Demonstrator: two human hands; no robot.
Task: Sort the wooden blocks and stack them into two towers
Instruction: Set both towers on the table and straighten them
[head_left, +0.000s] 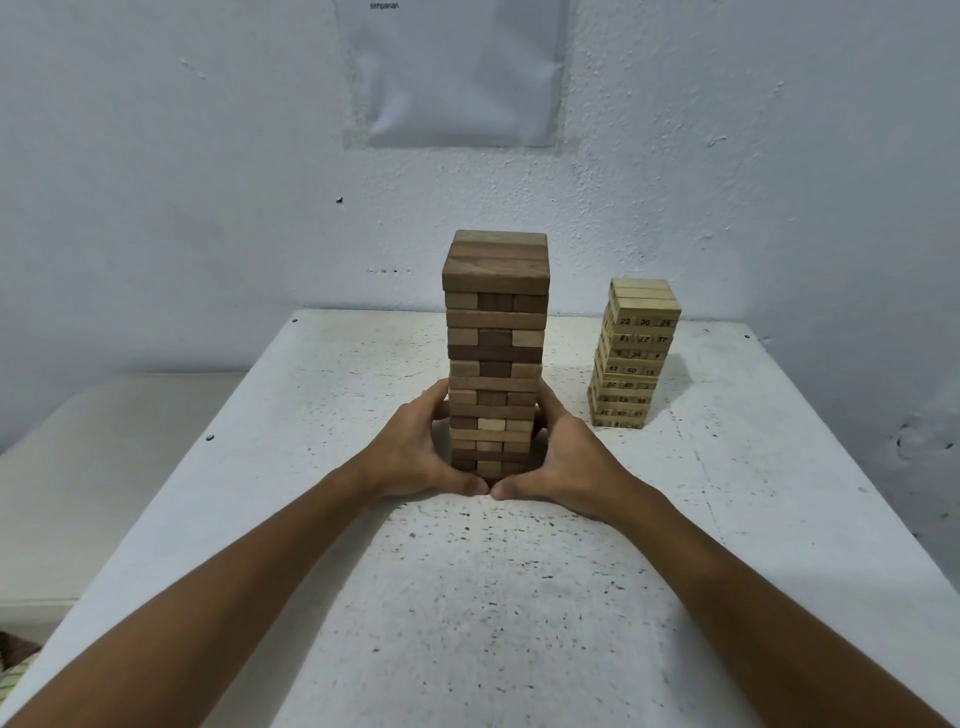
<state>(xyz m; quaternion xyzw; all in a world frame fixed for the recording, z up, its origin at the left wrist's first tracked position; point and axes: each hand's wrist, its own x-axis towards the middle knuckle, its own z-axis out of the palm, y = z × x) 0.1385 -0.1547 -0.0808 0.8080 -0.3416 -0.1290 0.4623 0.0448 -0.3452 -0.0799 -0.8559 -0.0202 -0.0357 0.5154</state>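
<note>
Left hand (415, 447) and right hand (563, 452) cup the base of the brown tower (495, 358) mid-table (519, 597), thumbs touching. Pale numbered tower (631, 358) stands apart, right; its lowest numbers seem illegible.

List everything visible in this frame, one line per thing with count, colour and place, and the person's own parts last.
brown block tower: 1, mixed dark and light brown, centre of the table, the taller one.
numbered block tower: 1, pale yellow with black numbers, right of the brown tower, farther back.
table: 1, white with dark specks, fills the foreground.
paper sheet: 1, white, on the wall above the towers.
wall: 1, white, behind the table.
ledge: 1, cream, left of the table.
left hand: 1, cupping the brown tower's lower left side.
right hand: 1, cupping its lower right side.
</note>
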